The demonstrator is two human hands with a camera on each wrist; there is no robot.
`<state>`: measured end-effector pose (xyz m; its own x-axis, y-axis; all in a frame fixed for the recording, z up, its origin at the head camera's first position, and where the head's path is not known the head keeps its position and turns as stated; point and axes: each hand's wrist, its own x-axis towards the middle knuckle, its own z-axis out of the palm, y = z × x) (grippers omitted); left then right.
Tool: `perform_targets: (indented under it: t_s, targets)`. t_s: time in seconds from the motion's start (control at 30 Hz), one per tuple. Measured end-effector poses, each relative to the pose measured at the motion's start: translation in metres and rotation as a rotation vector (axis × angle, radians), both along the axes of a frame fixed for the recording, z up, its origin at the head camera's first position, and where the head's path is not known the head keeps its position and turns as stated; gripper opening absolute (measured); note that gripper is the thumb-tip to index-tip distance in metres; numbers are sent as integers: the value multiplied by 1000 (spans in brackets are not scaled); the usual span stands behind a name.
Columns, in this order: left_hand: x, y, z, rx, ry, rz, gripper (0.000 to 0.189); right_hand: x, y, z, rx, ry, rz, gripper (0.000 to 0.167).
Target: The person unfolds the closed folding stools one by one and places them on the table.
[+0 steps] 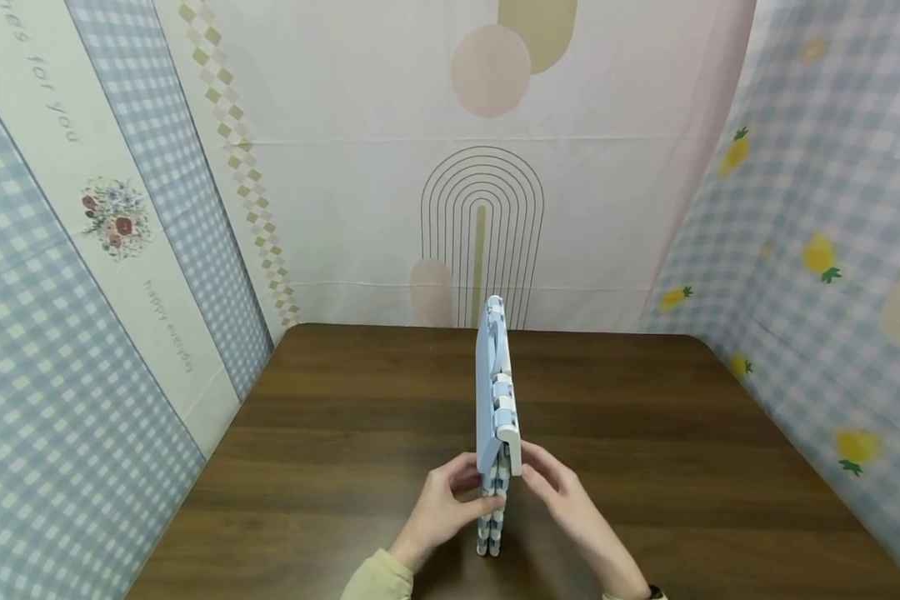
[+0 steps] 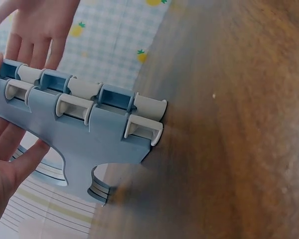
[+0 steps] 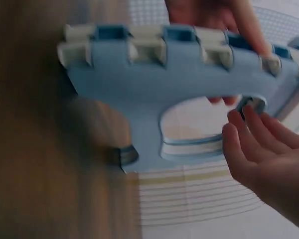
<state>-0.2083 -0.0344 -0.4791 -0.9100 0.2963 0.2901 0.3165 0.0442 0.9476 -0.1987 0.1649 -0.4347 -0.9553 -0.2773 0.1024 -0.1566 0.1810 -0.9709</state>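
Observation:
A light blue and white plastic folding stool (image 1: 484,392) stands nearly edge-on before me, its legs folded close together under the seat panel. My left hand (image 1: 441,507) grips the folded legs, thumb across the near hinged edge and fingers round the far side. In the left wrist view, the stool's leg panel (image 2: 79,142) shows cut-outs and a row of blue and white hinge knuckles. On the other side, my right hand (image 1: 570,500) has its fingers loosely bent beside the seat's white edge. The right wrist view shows those fingertips (image 3: 231,144) right at the leg's cut-out.
The stool is over a dark brown wooden table (image 1: 330,417). A pale patterned cloth (image 1: 330,208) hangs behind it, with blue checked cloth (image 1: 795,275) along the sides.

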Motion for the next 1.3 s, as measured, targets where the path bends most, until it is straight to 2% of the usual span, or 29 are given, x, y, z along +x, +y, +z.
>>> perform_targets:
  t_s: [0.13,0.23,0.3,0.53,0.77,0.9,1.03,1.2,1.3]
  targets:
    - [-5,7,-1,12,35,21,39,-3,2,-9,-55,21,126,50]
    - [-10,14,-2,28,77,34,39,-9,5,-14,-66,57,170,48]
    - [-13,18,-3,30,103,42,39,-13,7,-15,-60,60,156,45]
    - [-9,15,-5,31,119,34,38,-11,-1,-22,-37,68,95,41]
    - [-8,13,-7,34,137,24,38,-5,-11,-26,-49,86,-33,36]
    - [-9,11,-6,26,148,12,38,-3,-12,-25,-34,113,-78,34]
    - [-8,7,-4,9,167,14,39,-1,-7,-24,-22,98,-115,34]
    - [-6,-1,-2,-10,159,28,39,-1,4,-25,5,104,-119,33]
    - [-5,-5,-3,-25,142,24,40,-1,11,-28,22,157,-86,34]
